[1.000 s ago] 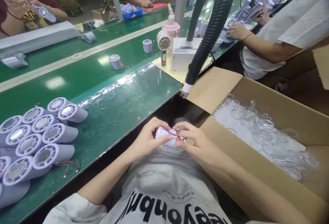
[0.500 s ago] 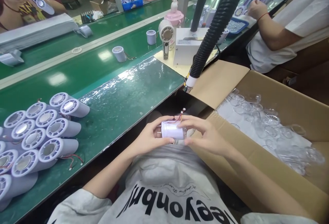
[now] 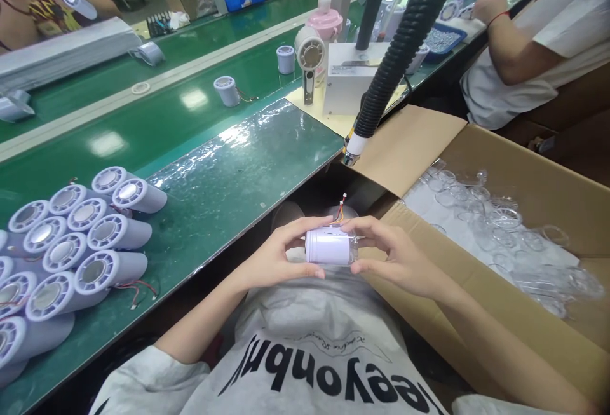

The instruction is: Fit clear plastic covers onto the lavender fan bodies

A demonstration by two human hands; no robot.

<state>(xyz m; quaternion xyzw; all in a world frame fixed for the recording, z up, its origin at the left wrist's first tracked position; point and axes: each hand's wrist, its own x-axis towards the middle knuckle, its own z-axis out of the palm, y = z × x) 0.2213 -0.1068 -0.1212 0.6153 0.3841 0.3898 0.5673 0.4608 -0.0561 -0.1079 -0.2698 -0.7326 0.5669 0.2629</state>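
Between my hands, above my lap, lies a pale lilac cylinder [image 3: 328,246] on its side. My left hand [image 3: 281,253] grips its left end, fingers above and thumb below. My right hand [image 3: 391,253] grips its right end, where a clear plastic piece [image 3: 353,248] shows around the cylinder. Thin red, yellow and black wires [image 3: 340,211] with small white plugs stick up from its upper side. Many similar cylinders [image 3: 122,235] lie grouped on the green table at the left, some with wires showing.
A cardboard box [image 3: 534,167] holding clear plastic parts stands at the right. A black ridged hose [image 3: 400,46] hangs near its flap. Two cylinders [image 3: 227,92] and a small fan [image 3: 311,56] stand farther back. Other people sit around the line, one person's arm [image 3: 515,37] at upper right.
The cylinder has moved slightly right, and the clear piece now shows more plainly around its right end. My left fingers and thumb reach farther along it. The wires have shifted slightly right.
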